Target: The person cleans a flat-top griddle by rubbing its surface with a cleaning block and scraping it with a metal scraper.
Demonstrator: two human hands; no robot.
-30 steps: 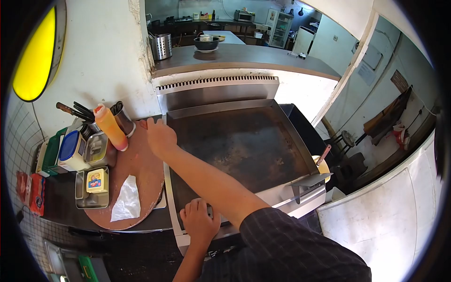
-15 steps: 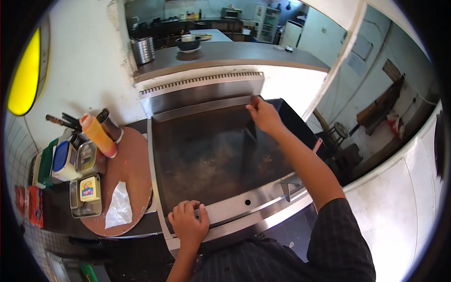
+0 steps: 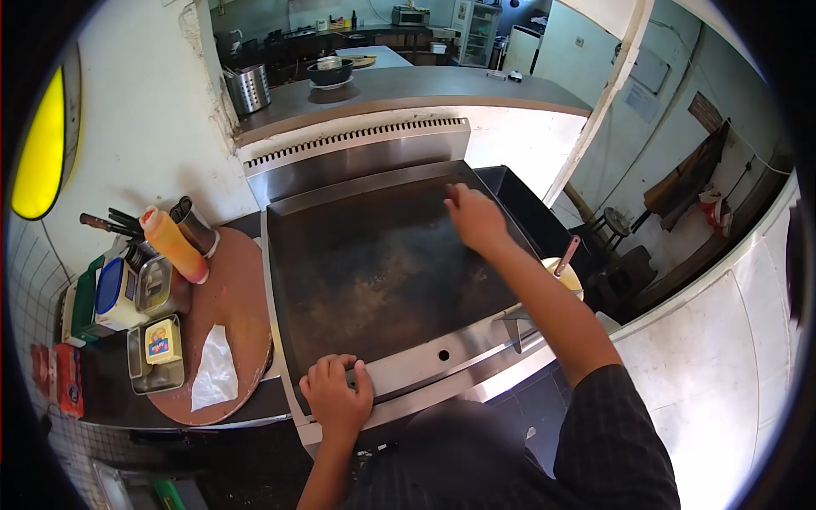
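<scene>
My left hand (image 3: 337, 393) rests on the front left edge of the flat griddle (image 3: 374, 280), fingers bent and a little apart, with nothing seen in it. Over the back right part of the griddle is my right hand (image 3: 478, 219). Its fingers are pinched together at the far side, around something small and dark that I cannot make out. Left of the griddle, a round brown board (image 3: 234, 297) holds a crumpled white paper (image 3: 216, 370) and an orange sauce bottle (image 3: 174, 246).
Metal trays (image 3: 174, 374), a margarine pack (image 3: 159, 342), a blue-lidded tub (image 3: 119, 293) and a utensil holder (image 3: 195, 227) stand at the left. A black bin (image 3: 531, 217) and a round container with a handled tool (image 3: 568, 257) flank the griddle's right. Behind runs a counter (image 3: 408, 89).
My right hand has moved from the board's far edge across to the griddle's back right. My left hand stays at the front edge. The view has shifted to the right.
</scene>
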